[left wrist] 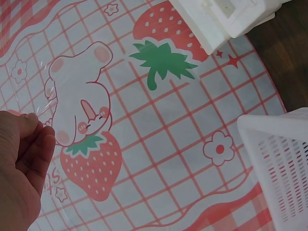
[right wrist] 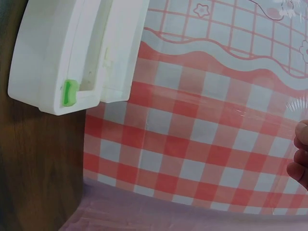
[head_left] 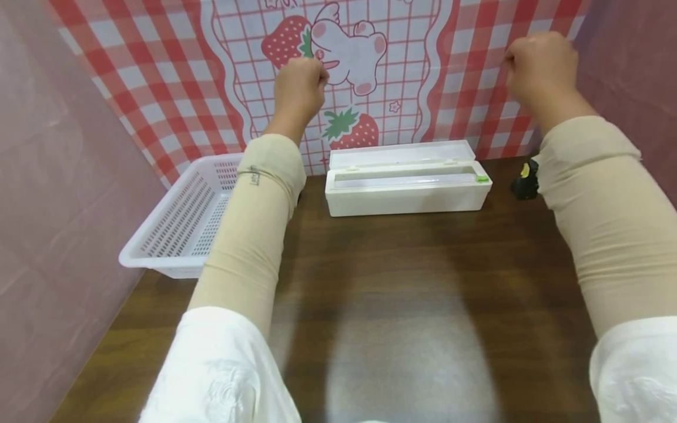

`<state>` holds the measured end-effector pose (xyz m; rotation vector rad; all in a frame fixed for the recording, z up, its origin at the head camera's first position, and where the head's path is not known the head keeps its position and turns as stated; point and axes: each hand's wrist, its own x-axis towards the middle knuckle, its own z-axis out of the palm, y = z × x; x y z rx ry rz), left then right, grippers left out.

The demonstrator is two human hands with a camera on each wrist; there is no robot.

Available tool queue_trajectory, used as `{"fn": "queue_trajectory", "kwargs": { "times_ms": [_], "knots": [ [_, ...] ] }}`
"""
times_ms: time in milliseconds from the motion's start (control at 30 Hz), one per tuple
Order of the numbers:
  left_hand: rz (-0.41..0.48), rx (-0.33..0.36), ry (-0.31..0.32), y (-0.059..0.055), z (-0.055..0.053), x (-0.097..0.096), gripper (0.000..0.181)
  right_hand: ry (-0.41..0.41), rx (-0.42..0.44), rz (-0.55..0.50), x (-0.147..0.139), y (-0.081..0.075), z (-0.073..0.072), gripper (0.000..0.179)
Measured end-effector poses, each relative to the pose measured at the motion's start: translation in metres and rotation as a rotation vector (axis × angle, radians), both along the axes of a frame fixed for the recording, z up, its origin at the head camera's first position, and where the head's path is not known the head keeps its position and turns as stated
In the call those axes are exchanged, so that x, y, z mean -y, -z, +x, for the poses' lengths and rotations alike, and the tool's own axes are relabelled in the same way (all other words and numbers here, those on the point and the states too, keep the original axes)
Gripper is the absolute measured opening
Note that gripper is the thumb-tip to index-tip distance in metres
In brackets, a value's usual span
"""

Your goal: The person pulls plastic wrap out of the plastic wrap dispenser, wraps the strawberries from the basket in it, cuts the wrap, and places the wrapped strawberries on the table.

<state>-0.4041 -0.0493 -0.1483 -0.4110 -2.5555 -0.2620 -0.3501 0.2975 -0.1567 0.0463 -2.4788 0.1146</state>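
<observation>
Both hands are raised in front of the patterned backdrop. My left hand (head_left: 298, 85) pinches the edge of clear cling film (left wrist: 45, 103) between thumb and fingers; only faint glints give the film away. Far to the right, my right hand (head_left: 545, 67) has its fingertips curled together, and creases of the same film show beside them in the right wrist view. Below and between the hands stands a white cling film dispenser box (head_left: 407, 201) with its lid (head_left: 402, 154) raised. A green slider (head_left: 482, 178) sits at the box's right end.
A white perforated basket (head_left: 132, 257) stands at the left, partly behind the left forearm. Beside the right sleeve lies a small black and yellow object (head_left: 525, 185), partly hidden. A red-and-white checked sheet (head_left: 476, 76) hangs behind the brown table (head_left: 391, 282).
</observation>
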Motion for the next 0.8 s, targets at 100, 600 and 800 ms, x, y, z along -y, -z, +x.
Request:
{"fn": "queue_trajectory", "kwargs": {
  "times_ms": [100,600,800],
  "knots": [
    [-0.005,-0.007,-0.004,-0.003,0.0,-0.001,0.026,0.003,0.004,0.001,0.0,-0.003,0.002,0.031],
    [0.037,-0.012,-0.046,-0.019,0.001,-0.004,0.032,-0.001,-0.033,0.007,0.002,-0.023,0.005,0.028],
    [0.049,-0.021,-0.059,-0.024,0.002,-0.003,0.03,0.007,-0.031,-0.009,0.004,-0.027,0.004,0.031]
  ]
}}
